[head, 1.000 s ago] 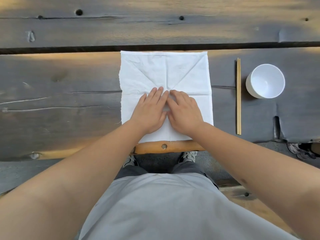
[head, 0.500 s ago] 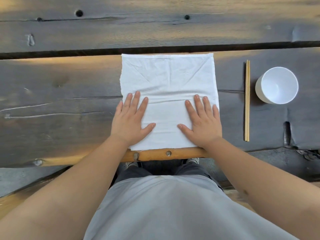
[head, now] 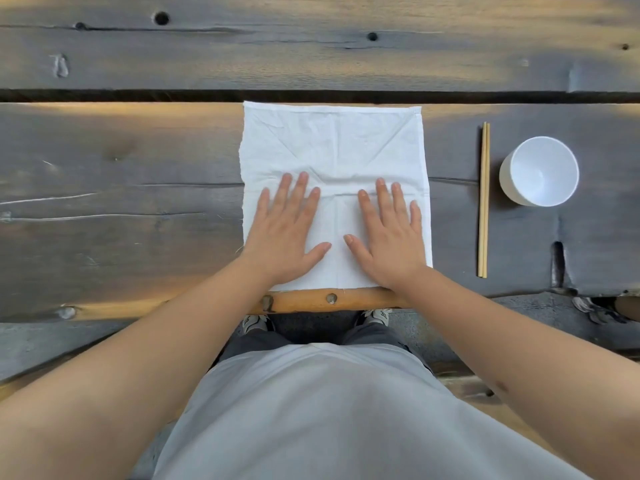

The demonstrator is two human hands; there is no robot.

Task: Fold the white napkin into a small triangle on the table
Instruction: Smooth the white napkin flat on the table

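The white napkin (head: 334, 143) lies spread flat and square on the dark wooden table (head: 121, 188), its near edge at the table's front edge. Diagonal and straight crease lines cross the cloth. My left hand (head: 285, 233) presses flat on the napkin's near left part, fingers straight and slightly spread. My right hand (head: 389, 235) presses flat on the near right part in the same way. The two thumbs point toward each other with a narrow gap of cloth between them.
A pair of wooden chopsticks (head: 483, 199) lies lengthwise to the right of the napkin. Beyond them stands a white bowl (head: 540, 171). A dark gap (head: 138, 95) between planks runs just past the napkin's far edge. My legs and shoes show below the table edge.
From side by side at the napkin's middle, my hands slid out to its left and right sides, then came partly back inward. The napkin stays flat.
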